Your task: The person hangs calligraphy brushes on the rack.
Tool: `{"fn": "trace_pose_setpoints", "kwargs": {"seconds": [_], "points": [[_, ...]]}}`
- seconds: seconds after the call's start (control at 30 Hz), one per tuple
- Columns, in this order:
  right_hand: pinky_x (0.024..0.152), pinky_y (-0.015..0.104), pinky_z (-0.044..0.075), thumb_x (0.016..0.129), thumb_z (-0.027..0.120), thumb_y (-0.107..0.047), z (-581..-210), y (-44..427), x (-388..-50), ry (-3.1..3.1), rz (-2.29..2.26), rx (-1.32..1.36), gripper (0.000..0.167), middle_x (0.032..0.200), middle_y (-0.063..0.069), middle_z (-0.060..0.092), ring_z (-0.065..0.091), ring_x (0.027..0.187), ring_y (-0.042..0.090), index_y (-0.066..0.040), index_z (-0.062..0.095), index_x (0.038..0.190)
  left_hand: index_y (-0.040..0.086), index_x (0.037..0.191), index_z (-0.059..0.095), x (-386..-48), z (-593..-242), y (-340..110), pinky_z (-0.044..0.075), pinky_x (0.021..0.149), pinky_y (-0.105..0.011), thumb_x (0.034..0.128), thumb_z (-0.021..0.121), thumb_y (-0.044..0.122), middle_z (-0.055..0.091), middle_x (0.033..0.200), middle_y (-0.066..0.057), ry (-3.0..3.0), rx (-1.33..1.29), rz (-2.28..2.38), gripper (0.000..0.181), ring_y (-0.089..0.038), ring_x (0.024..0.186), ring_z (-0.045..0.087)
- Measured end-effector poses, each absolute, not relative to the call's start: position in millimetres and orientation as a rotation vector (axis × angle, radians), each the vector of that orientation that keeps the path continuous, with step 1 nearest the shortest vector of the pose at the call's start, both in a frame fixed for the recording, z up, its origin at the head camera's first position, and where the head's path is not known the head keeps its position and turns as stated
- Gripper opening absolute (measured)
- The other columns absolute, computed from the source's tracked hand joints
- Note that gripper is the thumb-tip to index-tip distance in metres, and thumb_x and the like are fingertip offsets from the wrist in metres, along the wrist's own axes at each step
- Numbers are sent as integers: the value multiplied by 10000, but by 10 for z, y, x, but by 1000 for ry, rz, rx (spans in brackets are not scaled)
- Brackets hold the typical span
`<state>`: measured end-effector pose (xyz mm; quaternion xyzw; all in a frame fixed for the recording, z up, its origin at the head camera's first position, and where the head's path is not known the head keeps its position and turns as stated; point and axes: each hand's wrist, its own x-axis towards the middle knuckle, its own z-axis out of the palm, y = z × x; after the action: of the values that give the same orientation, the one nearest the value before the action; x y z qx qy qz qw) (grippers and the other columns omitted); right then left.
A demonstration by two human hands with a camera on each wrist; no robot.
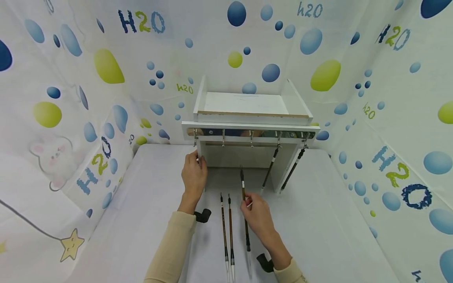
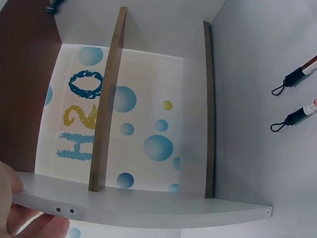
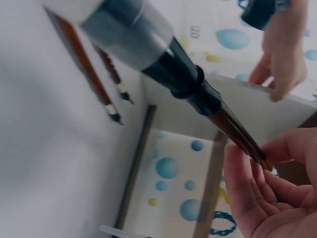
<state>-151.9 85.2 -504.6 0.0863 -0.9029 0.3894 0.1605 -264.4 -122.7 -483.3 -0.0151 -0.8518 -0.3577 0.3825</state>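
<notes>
A white table surface (image 1: 336,220) fills the lower part of the head view, and around it hang white sheets (image 1: 209,23) printed with blue and green spots and "H2O" lettering; at the left of the frame they also carry a pale cartoon animal (image 1: 54,161) and, lower down, a yellow star (image 1: 72,245). A white rack (image 1: 247,104) stands at the middle of the frame, its shiny strip (image 1: 235,133) bearing a row of metal hooks (image 1: 223,138). Two brushes (image 1: 271,169) hang from the hooks at the right end. Left of centre, the left hand (image 1: 195,175) grips the rack's side panel (image 2: 148,214), fingers bent to both faces of its edge. The right hand (image 1: 260,214), right of centre, pinches a dark-handled brush (image 1: 247,232) between thumb and fingers; the brush points up the frame, its looped end below the strip and apart from the hooks, its clear-capped end near the bottom edge. Two more brushes (image 1: 231,230) lie side by side on the table at bottom centre, between the forearms in beige sleeves (image 1: 171,247).
</notes>
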Motion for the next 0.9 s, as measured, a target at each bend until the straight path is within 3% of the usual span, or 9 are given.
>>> {"fn": "trace_pose_setpoints", "kwargs": {"seconds": [0.43, 0.9], "points": [[610, 203, 550, 893, 658, -23, -4714, 868, -1446, -2409, 1170, 317, 220, 884, 63, 656, 636, 714, 104, 12, 663, 1110, -77, 1196, 622, -2648, -4846, -1230, 557, 620, -500, 981, 595, 101, 645, 1052, -237, -2161, -34, -911, 280, -364, 824, 694], [592, 202, 548, 880, 654, 5, -4526, 894, -1443, -2304, 1137, 387, 215, 887, 102, 659, 642, 720, 117, 19, 657, 1094, -70, 1198, 623, -2651, -4844, -1236, 560, 624, -500, 987, 587, 108, 647, 1055, -236, -2166, -32, -922, 278, -368, 830, 695]]}}
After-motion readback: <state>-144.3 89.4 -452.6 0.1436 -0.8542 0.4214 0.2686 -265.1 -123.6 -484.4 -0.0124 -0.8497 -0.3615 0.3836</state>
